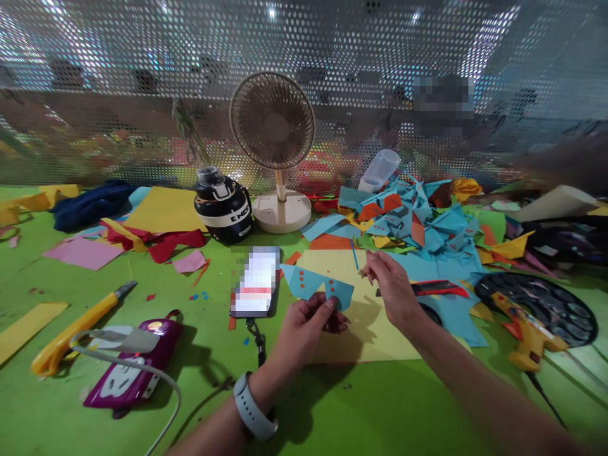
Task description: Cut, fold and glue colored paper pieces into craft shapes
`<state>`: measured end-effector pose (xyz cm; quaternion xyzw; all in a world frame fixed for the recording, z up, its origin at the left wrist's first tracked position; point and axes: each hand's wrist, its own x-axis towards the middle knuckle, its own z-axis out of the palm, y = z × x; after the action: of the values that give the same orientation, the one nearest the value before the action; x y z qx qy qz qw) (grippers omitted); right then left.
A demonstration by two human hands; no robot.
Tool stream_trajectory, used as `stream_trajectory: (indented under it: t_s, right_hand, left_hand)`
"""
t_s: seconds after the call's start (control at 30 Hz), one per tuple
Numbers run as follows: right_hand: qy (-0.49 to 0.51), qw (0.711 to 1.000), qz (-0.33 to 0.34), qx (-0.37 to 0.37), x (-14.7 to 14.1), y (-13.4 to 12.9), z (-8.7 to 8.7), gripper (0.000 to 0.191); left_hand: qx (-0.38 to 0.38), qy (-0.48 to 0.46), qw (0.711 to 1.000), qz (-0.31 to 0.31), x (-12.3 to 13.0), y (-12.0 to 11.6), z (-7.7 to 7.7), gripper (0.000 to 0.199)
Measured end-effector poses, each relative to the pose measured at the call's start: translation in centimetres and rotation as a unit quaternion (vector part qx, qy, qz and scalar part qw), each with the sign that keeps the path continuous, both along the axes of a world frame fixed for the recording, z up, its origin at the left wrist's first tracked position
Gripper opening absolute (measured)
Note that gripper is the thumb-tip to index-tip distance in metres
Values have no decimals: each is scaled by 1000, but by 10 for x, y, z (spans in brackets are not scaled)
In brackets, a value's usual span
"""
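Observation:
Between the thumb and fingers of my left hand (311,323) is a blue paper piece (316,283) with small orange-red dots and a notch in its lower edge. To its right, my right hand (387,282) is raised with its fingertips pinched together; anything between them is too small to make out. A thin blue strip (355,254) shows just left of those fingertips. Both hands are over a pale yellow sheet (370,345) on the green table (370,405). A red and black cutter (439,289) lies partly behind my right wrist.
A phone (256,282) lies left of the hands. Behind stand a fan (282,212) and a black bottle (225,209). Blue paper pieces (403,209) are heaped at the back right. A yellow glue gun (529,335) is at right; a purple power bank (137,361) and yellow cutter (80,326) are at left.

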<state>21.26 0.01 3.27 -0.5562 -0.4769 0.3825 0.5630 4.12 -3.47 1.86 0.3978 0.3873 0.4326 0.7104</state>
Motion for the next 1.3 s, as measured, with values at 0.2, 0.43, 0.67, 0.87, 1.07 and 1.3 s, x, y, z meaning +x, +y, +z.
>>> stream_trajectory:
  t_s: [0.2,0.43,0.67,0.87,1.07,1.3]
  right_hand:
    - [15,998,53,-23,-3,-4,3,44]
    - [24,996,85,-32,2,-4,13,42]
    - [-5,999,38,-16,13,-9,12,45]
    - [-47,999,-21,-18,32,-35,9,52]
    - [-97,991,61,-73,57,-80,1,37]
    - [-207,971,-28,-114,74,-117,-3,56]
  left_hand:
    - [19,17,999,20,0,3,-5,35]
    - [-1,-3,996,88,-1,6,-5,37]
    - [7,2,994,109,-4,9,1,35]
    - [17,6,993,113,-6,8,2,33]
    - [23,-5,993,115,-5,6,1,36]
    - [19,-9,990,140,-8,8,-6,37]
